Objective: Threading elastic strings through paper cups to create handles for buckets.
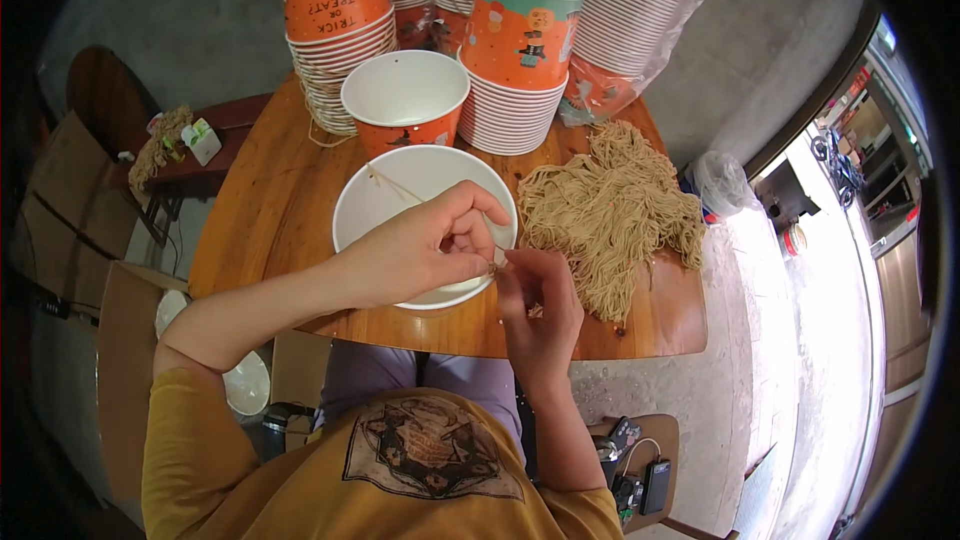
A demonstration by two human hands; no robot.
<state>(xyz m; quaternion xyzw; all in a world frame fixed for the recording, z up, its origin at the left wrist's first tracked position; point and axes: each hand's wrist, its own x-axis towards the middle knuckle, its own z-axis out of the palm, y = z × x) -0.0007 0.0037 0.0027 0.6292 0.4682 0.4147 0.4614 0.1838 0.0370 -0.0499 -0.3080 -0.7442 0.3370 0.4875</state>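
A white-lined paper bucket point(356, 202) stands open at the near edge of the wooden table. My left hand point(425, 245) reaches over its mouth, fingers curled and pinched at the right side of the rim. There my right hand point(543, 312) meets it from outside the bucket, thumb and forefinger closed together. Between the two sets of fingertips is a bit of thin tan cord, mostly hidden by the fingers. A length of pale cord point(392, 183) also crosses the bucket's inside behind my left hand. To the right lies a heap of loose tan cords point(610, 215).
Just behind stands an orange patterned bucket point(405, 90), upright. Upside-down bucket stacks rise at the back left point(335, 0) and back centre point(522, 35), with plastic-wrapped stacks point(640, 0) beyond. A cardboard box point(130, 370) with white buckets sits at lower left; a stool point(655, 440) holds electronics.
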